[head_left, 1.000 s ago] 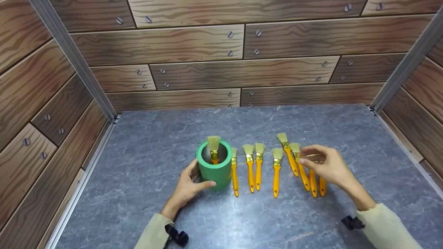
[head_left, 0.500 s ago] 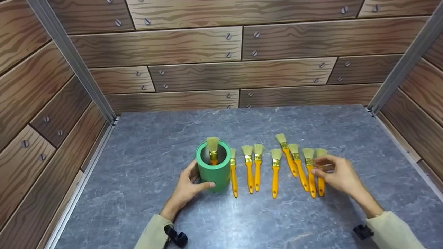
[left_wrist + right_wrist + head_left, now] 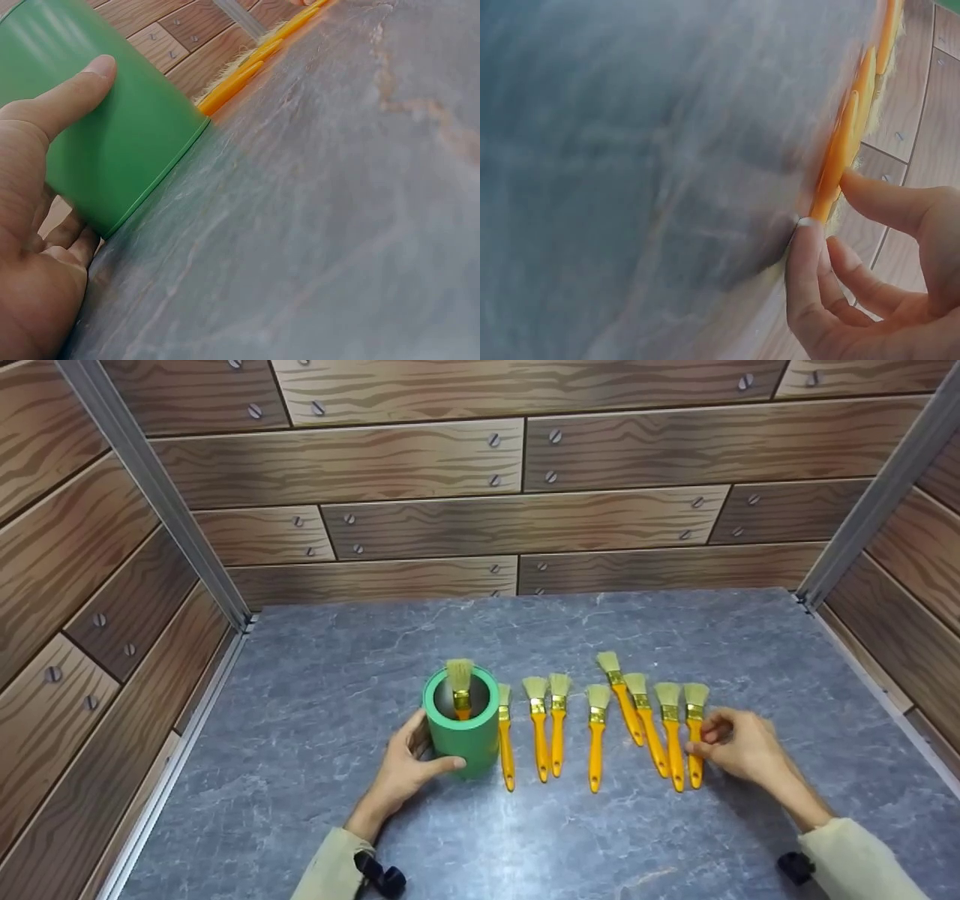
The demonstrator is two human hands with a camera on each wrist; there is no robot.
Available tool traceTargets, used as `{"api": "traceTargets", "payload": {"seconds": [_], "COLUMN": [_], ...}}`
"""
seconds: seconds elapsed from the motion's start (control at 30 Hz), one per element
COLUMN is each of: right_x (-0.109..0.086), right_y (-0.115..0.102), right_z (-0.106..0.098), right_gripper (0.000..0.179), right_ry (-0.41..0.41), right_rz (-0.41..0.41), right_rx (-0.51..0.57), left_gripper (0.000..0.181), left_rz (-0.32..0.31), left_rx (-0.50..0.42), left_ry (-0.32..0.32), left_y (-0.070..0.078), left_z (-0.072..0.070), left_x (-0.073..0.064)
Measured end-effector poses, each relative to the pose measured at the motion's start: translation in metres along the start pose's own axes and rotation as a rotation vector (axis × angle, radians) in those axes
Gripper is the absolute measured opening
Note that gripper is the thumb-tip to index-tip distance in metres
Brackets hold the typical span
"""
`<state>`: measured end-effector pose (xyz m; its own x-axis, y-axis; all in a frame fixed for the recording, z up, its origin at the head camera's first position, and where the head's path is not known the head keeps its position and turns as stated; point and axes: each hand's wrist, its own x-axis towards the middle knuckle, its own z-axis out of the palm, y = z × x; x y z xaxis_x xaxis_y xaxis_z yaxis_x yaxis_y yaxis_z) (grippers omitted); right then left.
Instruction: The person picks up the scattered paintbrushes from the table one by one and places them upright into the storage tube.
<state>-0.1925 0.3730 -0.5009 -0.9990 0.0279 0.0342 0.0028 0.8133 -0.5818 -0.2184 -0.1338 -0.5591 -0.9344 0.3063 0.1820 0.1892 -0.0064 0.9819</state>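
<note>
On a grey table (image 3: 315,682), head view: the left hand (image 3: 405,769) grips a green can (image 3: 466,750) holding one bristles-up brush (image 3: 460,679); the right hand (image 3: 742,746) pinches the rightmost brush (image 3: 696,699), lying flat. Left wrist: thumb (image 3: 82,94) and fingers wrap the can. Right wrist: fingertips (image 3: 805,234) clamp an orange handle (image 3: 835,165).

We see two sleeved forearms (image 3: 855,859) extended forward, well apart. The left hand (image 3: 409,761) grips widely, its left thumb (image 3: 79,97) in front and fingers curving behind. The right hand (image 3: 742,744) pinches, right thumb (image 3: 889,202) opposing a bent index finger (image 3: 806,277).
</note>
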Motion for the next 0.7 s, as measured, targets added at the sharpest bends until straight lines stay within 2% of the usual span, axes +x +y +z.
{"api": "traceTargets", "payload": {"seconds": [0.37,0.5,0.7], "right_x": [0.001,0.003,0.006], "right_y": [0.000,-0.001,-0.003], "right_z": [-0.010,-0.012,-0.008], "right_gripper": [0.048,0.045,0.039], "right_ry": [-0.137,-0.167,-0.188], "right_rz": [0.248,0.274,0.287], "right_rx": [0.091,0.084,0.162], "left_gripper": [0.098,0.099,0.101], "left_rz": [0.007,0.003,-0.003], "left_rx": [0.002,-0.003,0.005], "left_ry": [-0.016,-0.015,0.008], "left_y": [0.000,-0.001,-0.001], "left_z": [0.003,0.003,-0.001], "left_x": [-0.001,0.000,-0.001]}}
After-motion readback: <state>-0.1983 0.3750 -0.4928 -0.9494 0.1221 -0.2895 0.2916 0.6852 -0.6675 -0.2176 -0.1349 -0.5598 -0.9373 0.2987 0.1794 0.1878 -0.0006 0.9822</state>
